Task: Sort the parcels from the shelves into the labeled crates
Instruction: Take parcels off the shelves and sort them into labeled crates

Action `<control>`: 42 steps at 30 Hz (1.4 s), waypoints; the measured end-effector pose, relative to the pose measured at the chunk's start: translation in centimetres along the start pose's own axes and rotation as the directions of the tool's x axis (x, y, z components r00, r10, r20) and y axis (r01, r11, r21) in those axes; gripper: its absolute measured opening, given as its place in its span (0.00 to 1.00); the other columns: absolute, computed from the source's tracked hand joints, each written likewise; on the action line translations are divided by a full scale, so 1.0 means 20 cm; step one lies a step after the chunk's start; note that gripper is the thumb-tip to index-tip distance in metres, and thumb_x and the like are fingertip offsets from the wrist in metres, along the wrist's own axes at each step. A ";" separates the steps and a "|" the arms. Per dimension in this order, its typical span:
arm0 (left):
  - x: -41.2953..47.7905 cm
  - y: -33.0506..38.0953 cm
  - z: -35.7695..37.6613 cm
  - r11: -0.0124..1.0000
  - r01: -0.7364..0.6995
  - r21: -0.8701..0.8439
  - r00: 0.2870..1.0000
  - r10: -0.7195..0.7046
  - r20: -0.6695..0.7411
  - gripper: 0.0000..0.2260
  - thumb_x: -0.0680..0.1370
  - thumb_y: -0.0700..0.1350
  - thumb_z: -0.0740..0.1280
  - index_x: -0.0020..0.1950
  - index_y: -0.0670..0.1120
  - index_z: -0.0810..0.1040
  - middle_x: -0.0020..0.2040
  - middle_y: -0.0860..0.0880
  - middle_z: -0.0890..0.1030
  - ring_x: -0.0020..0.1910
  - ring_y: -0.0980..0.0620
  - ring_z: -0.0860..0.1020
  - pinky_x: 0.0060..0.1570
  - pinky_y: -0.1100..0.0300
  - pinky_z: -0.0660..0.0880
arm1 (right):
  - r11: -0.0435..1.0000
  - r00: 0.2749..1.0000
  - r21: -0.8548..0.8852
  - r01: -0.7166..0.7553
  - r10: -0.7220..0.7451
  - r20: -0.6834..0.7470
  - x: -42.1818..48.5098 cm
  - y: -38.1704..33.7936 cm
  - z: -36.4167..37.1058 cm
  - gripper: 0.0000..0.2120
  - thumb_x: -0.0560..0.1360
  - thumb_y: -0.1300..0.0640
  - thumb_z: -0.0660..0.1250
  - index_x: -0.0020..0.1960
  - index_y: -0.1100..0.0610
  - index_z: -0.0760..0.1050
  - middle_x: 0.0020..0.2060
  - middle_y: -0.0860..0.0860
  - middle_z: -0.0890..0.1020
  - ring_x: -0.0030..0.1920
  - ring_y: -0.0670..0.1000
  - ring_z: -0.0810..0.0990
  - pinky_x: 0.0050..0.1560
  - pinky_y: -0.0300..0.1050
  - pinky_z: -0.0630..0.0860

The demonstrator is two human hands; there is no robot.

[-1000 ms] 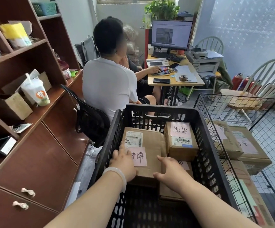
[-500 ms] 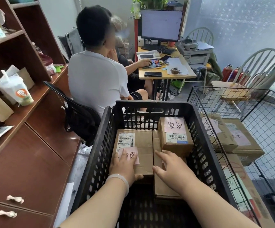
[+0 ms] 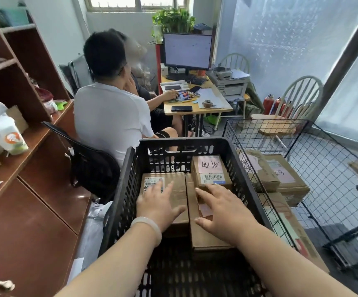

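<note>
A black plastic crate (image 3: 128, 181) stands in front of me with cardboard parcels inside. My left hand (image 3: 160, 205) lies flat, fingers spread, on the left parcel (image 3: 177, 190), covering its pink label. My right hand (image 3: 223, 207) rests open on the flat parcel beside it (image 3: 203, 239), its fingertips touching the smaller box with a pink handwritten label (image 3: 211, 170) stacked at the crate's far right. Neither hand grips anything.
A wire crate (image 3: 332, 168) at the right holds more labelled parcels (image 3: 281, 174). Brown shelves and drawers (image 3: 23, 211) line the left, with a drink cup in a bag (image 3: 4, 136). A person in a white shirt (image 3: 109, 118) sits on a black chair just beyond the crate, at a desk.
The left parcel has settled flat into the crate. My left hand slid forward over its pink label, and my right hand moved up against the small box. The view has tilted upward.
</note>
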State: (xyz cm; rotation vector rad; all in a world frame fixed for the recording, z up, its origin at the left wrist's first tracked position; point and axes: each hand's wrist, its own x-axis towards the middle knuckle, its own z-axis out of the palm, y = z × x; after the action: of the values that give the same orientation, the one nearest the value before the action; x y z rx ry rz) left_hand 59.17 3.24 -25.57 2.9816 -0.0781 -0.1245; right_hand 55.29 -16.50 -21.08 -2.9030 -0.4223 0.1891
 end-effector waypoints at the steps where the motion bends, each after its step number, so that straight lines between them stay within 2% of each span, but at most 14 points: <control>1: -0.02 0.03 -0.04 0.999 -0.048 -0.018 0.998 0.047 -0.051 0.38 0.73 0.73 0.58 0.79 0.60 0.51 0.81 0.51 0.54 0.78 0.48 0.54 0.73 0.44 0.56 | 1.000 0.999 -0.024 -0.004 0.003 -0.036 -0.05 0.00 -0.04 0.39 0.74 0.33 0.60 0.79 0.42 0.47 0.79 0.47 0.51 0.78 0.50 0.46 0.78 0.51 0.47; 5: -0.13 0.22 -0.20 0.949 -0.311 -0.050 0.938 0.297 -0.180 0.37 0.75 0.71 0.57 0.79 0.61 0.49 0.81 0.51 0.53 0.79 0.48 0.51 0.76 0.44 0.52 | 0.987 0.970 -0.033 -0.156 0.147 -0.193 -0.34 0.00 -0.16 0.41 0.73 0.30 0.59 0.79 0.41 0.45 0.79 0.45 0.50 0.78 0.48 0.45 0.78 0.50 0.44; 9: -0.29 0.48 -0.27 0.811 -0.585 -0.010 0.782 0.561 -0.270 0.36 0.76 0.71 0.55 0.79 0.61 0.45 0.81 0.51 0.49 0.80 0.48 0.46 0.76 0.46 0.43 | 0.937 0.874 0.072 -0.341 0.344 -0.343 -0.76 0.01 -0.19 0.40 0.73 0.28 0.56 0.78 0.37 0.42 0.79 0.41 0.47 0.77 0.43 0.41 0.76 0.45 0.41; 12: -0.48 0.72 -0.28 0.676 -0.736 0.000 0.643 0.700 -0.309 0.35 0.76 0.70 0.56 0.79 0.60 0.49 0.81 0.53 0.49 0.79 0.49 0.45 0.75 0.46 0.41 | 0.845 0.741 0.131 -0.519 0.520 -0.425 -1.12 0.02 -0.17 0.41 0.72 0.28 0.57 0.77 0.36 0.41 0.79 0.42 0.47 0.77 0.44 0.42 0.76 0.44 0.41; 14: -0.64 0.88 -0.27 0.567 -0.824 -0.023 0.546 0.781 -0.302 0.35 0.76 0.70 0.56 0.79 0.61 0.48 0.81 0.53 0.48 0.79 0.50 0.44 0.75 0.47 0.38 | 0.771 0.645 0.162 -0.615 0.611 -0.459 -1.38 0.00 -0.16 0.42 0.71 0.27 0.57 0.77 0.36 0.41 0.79 0.42 0.48 0.78 0.44 0.44 0.76 0.45 0.43; 16: -0.83 1.03 -0.24 0.452 -0.891 -0.041 0.445 0.850 -0.283 0.34 0.77 0.69 0.56 0.79 0.63 0.46 0.81 0.53 0.48 0.79 0.50 0.43 0.74 0.47 0.36 | 0.705 0.550 0.175 -0.688 0.663 -0.507 -1.65 -0.03 -0.15 0.41 0.70 0.26 0.56 0.78 0.39 0.48 0.78 0.43 0.53 0.78 0.47 0.50 0.77 0.47 0.48; 18: -1.04 1.15 -0.22 0.325 -0.945 -0.035 0.321 0.903 -0.285 0.34 0.77 0.68 0.57 0.79 0.62 0.47 0.81 0.52 0.50 0.79 0.48 0.45 0.75 0.46 0.38 | 0.623 0.425 0.216 -0.752 0.708 -0.564 -1.92 -0.09 -0.14 0.41 0.70 0.29 0.60 0.78 0.44 0.57 0.77 0.46 0.60 0.77 0.48 0.55 0.77 0.50 0.52; 19: -1.15 1.21 -0.22 0.263 -0.965 -0.014 0.256 0.922 -0.290 0.34 0.77 0.67 0.57 0.79 0.62 0.48 0.81 0.52 0.52 0.79 0.47 0.47 0.76 0.45 0.40 | 0.570 0.355 0.240 -0.785 0.733 -0.580 -2.05 -0.13 -0.13 0.40 0.71 0.31 0.62 0.78 0.44 0.58 0.77 0.46 0.61 0.77 0.48 0.55 0.77 0.51 0.52; 21: -1.37 1.31 -0.21 0.162 -0.986 0.022 0.149 0.944 -0.296 0.33 0.77 0.68 0.56 0.79 0.61 0.49 0.81 0.51 0.53 0.79 0.47 0.49 0.77 0.43 0.45 | 0.470 0.236 0.275 -0.839 0.768 -0.595 -2.30 -0.21 -0.09 0.38 0.72 0.31 0.61 0.78 0.43 0.56 0.77 0.46 0.59 0.78 0.48 0.53 0.77 0.51 0.51; 24: -1.74 1.44 -0.21 0.038 -0.999 0.011 0.032 0.953 -0.302 0.34 0.76 0.68 0.57 0.79 0.61 0.50 0.80 0.51 0.55 0.79 0.47 0.51 0.76 0.43 0.49 | 0.330 0.102 0.289 -0.899 0.798 -0.595 -2.66 -0.35 -0.03 0.40 0.72 0.29 0.57 0.79 0.41 0.50 0.78 0.44 0.54 0.78 0.47 0.49 0.77 0.50 0.49; 29: -2.46 1.58 -0.16 -0.182 -0.983 -0.032 -0.165 0.942 -0.291 0.33 0.77 0.66 0.58 0.79 0.61 0.50 0.80 0.51 0.55 0.79 0.48 0.51 0.77 0.42 0.49 | 0.098 -0.095 0.295 -0.951 0.812 -0.576 -3.33 -0.65 0.08 0.44 0.70 0.25 0.53 0.79 0.42 0.44 0.79 0.44 0.49 0.78 0.47 0.45 0.78 0.50 0.49; 33: -3.11 1.62 -0.10 -0.318 -0.944 -0.091 -0.284 0.919 -0.273 0.32 0.77 0.67 0.56 0.79 0.60 0.53 0.80 0.51 0.56 0.79 0.47 0.52 0.76 0.42 0.49 | -0.044 -0.209 0.301 -0.953 0.814 -0.542 -3.91 -0.94 0.19 0.45 0.70 0.26 0.56 0.79 0.43 0.44 0.79 0.46 0.49 0.78 0.49 0.47 0.77 0.50 0.51; 37: -3.75 1.63 -0.02 -0.437 -0.895 -0.090 -0.401 0.877 -0.266 0.32 0.77 0.68 0.55 0.79 0.60 0.51 0.80 0.50 0.55 0.79 0.48 0.51 0.76 0.45 0.48 | -0.174 -0.320 0.311 -0.934 0.795 -0.516 -4.45 -1.23 0.33 0.46 0.70 0.26 0.56 0.79 0.43 0.42 0.79 0.44 0.46 0.78 0.47 0.44 0.77 0.48 0.49; 42: -4.39 1.65 0.06 -0.520 -0.834 -0.185 -0.481 0.849 -0.219 0.34 0.77 0.67 0.57 0.79 0.61 0.49 0.81 0.51 0.52 0.79 0.50 0.49 0.76 0.47 0.46 | -0.276 -0.426 0.352 -0.894 0.765 -0.482 -4.97 -1.50 0.47 0.45 0.70 0.28 0.60 0.79 0.41 0.42 0.79 0.44 0.48 0.78 0.47 0.46 0.77 0.49 0.50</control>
State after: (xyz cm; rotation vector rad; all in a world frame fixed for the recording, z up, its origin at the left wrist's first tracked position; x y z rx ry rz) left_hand -29.85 -24.32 -14.70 1.2547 -2.3992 0.0466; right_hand -48.70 -15.90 -14.15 -2.1553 2.3746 -0.6287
